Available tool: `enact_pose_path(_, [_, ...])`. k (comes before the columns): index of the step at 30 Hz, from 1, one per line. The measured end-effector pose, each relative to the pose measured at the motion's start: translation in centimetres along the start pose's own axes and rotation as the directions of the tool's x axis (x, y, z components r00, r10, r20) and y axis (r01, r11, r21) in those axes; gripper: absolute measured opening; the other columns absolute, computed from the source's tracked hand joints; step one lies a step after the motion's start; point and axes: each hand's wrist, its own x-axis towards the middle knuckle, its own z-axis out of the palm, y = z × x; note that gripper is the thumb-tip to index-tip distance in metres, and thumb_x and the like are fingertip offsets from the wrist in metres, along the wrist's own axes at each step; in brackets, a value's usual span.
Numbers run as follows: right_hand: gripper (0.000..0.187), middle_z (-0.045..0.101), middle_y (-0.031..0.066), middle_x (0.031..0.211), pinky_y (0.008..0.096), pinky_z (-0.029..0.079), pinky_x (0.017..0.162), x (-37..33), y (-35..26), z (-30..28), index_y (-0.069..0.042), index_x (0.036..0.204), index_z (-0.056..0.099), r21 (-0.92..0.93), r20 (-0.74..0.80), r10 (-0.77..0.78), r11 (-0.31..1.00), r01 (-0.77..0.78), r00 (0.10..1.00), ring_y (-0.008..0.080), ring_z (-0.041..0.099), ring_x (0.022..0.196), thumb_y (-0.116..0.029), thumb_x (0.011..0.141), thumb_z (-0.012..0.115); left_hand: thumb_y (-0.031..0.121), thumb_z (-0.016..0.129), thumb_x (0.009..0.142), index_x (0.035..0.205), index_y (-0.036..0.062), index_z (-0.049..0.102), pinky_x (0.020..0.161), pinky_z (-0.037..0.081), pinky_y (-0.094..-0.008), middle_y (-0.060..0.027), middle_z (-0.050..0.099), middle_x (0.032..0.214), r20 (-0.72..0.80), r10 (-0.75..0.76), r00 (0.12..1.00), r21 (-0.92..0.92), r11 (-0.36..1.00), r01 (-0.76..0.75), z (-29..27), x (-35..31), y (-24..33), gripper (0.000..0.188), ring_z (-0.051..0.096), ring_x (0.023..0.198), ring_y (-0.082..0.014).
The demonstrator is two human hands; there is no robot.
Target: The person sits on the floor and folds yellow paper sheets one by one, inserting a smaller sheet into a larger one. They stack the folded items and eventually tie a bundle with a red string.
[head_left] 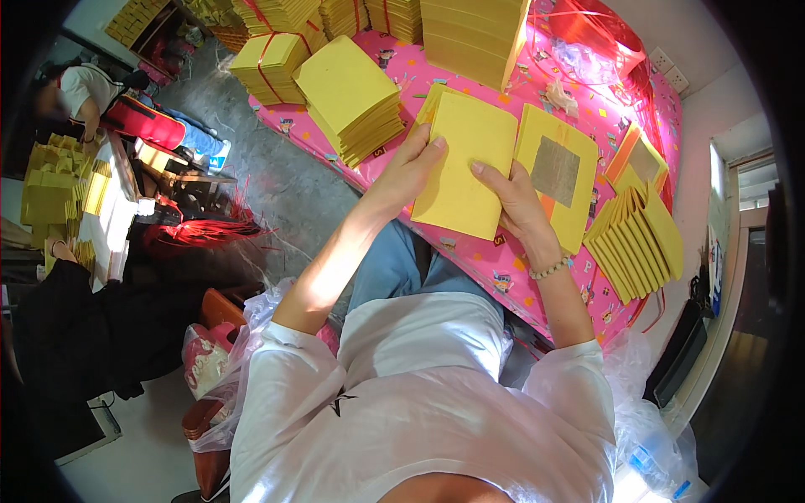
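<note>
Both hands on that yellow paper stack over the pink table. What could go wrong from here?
1. The left hand and right hand grip the yellow paper stack by its edges only; loose sheets could slip or fan out.
2. The square-foil sheet lies right under the right hand and might get dragged or creased.
3. The fanned folded papers sit near the edge of the pink table; an elbow bump may push them off.

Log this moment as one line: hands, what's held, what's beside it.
left hand: grips yellow paper stack | right hand: grips same stack | beside: foil-square sheet, fanned sheets | surface: pink cloth
</note>
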Motion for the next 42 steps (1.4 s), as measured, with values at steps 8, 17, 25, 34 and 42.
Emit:
enact_pose_path(8, [0.050, 0.061, 0.0113, 0.114, 0.0305, 0.050, 0.086, -1.0, -0.2, 0.2, 0.003, 0.124, 0.048, -0.329, -0.019, -0.202, 0.926, 0.185, 0.979, 0.0172, 0.061, 0.102, -0.012, 0.083, 0.071, 0.017, 0.043, 0.100, 0.134, 0.0025, 0.043, 0.097, 0.039, -0.0273, -0.0059, 0.053, 0.126, -0.093, -0.023, 0.995, -0.043, 0.999, 0.019, 1.5, -1.2, 0.4, 0.037, 0.049, 0.117, -0.0124])
enact_pose_path(17, [0.053, 0.060, 0.0109, 0.116, 0.0307, 0.050, 0.088, -2.2, -1.2, 0.3, 0.002, 0.126, 0.047, -0.332, 0.040, -0.203, 0.921, 0.205, 0.978, 0.0171, 0.060, 0.104, -0.009, 0.081, 0.073, 0.012, 0.043, 0.099, 0.126, -0.0014, 0.041, 0.087, 0.044, -0.0277, -0.0104, 0.057, 0.112, -0.129, 0.296, 0.946, 0.167, 0.947, -0.274, 3.0, -2.1, -1.2, 0.030, 0.053, 0.102, -0.0130])
enact_pose_path(25, [0.055, 0.060, 0.0108, 0.117, 0.0307, 0.049, 0.089, -2.3, -1.2, 0.0, 0.002, 0.127, 0.046, -0.333, 0.054, -0.204, 0.919, 0.210, 0.978, 0.0171, 0.059, 0.107, -0.009, 0.080, 0.073, 0.012, 0.041, 0.099, 0.126, -0.0009, 0.041, 0.087, 0.043, -0.0272, -0.0103, 0.056, 0.111, -0.119, 0.314, 0.942, 0.162, 0.942, -0.294, 3.3, -2.5, -0.7, 0.029, 0.053, 0.102, -0.0125])
enact_pose_path(34, [0.051, 0.061, 0.0106, 0.115, 0.0298, 0.050, 0.088, -1.5, -1.1, -0.2, 0.003, 0.124, 0.049, -0.362, 0.050, -0.201, 0.909, 0.205, 0.978, 0.0162, 0.060, 0.103, -0.012, 0.081, 0.073, 0.011, 0.041, 0.099, 0.124, -0.0016, 0.042, 0.087, 0.043, -0.0270, -0.0096, 0.055, 0.111, -0.128, 0.330, 0.935, 0.232, 0.927, -0.295, 2.6, -1.6, -1.5, 0.028, 0.052, 0.102, -0.0136])
enact_pose_path(42, [0.037, 0.066, 0.0098, 0.103, 0.0264, 0.053, 0.075, -0.9, -1.1, 0.0, 0.004, 0.116, 0.057, -0.235, -0.013, -0.107, 0.967, 0.102, 0.994, 0.0129, 0.064, 0.089, -0.019, 0.089, 0.066, 0.012, 0.042, 0.099, 0.125, 0.0013, 0.044, 0.093, 0.042, -0.0300, -0.0078, 0.056, 0.119, -0.184, 0.055, 0.981, -0.116, 0.990, -0.077, 2.8, -0.7, -0.8, 0.029, 0.054, 0.109, -0.0138])
